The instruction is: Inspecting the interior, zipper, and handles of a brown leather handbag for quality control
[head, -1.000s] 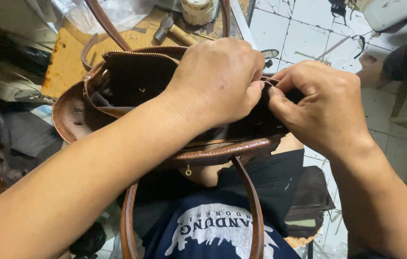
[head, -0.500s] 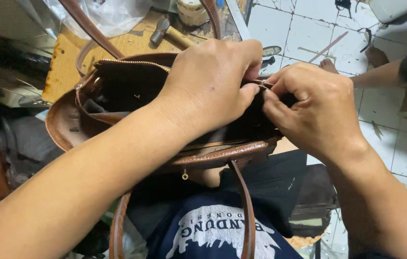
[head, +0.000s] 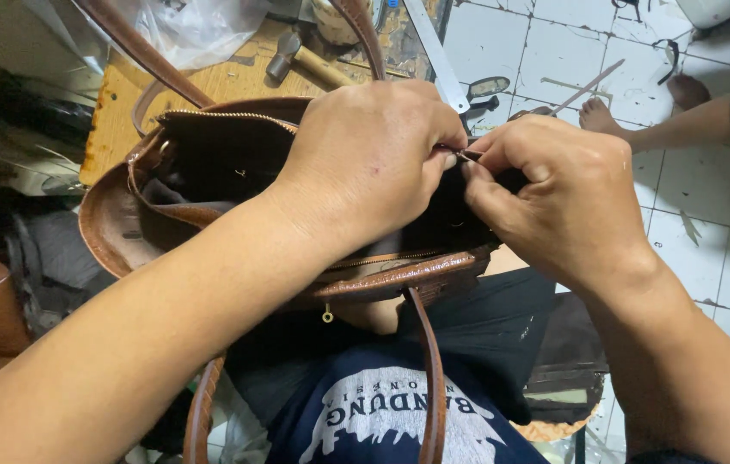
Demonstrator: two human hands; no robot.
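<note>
Two hands are pinched together on the zip end of a brown leather handbag (head: 210, 198) held on the lap: left hand (head: 374, 155) at nine o'clock of it, right hand (head: 554, 193) at three. Seating that end looks underway; steady tension is called for next. Since the earlier frame, the bag is shifted slightly left.

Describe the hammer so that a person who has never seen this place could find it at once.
Start from the brown leather handbag that both hands work on, and look beyond its far rim to the yellowish wooden board. The hammer lies there on its side, just past the bag's strap. Its dark metal head on a pale wooden handle sets it apart from the flat metal ruler nearby.
</note>
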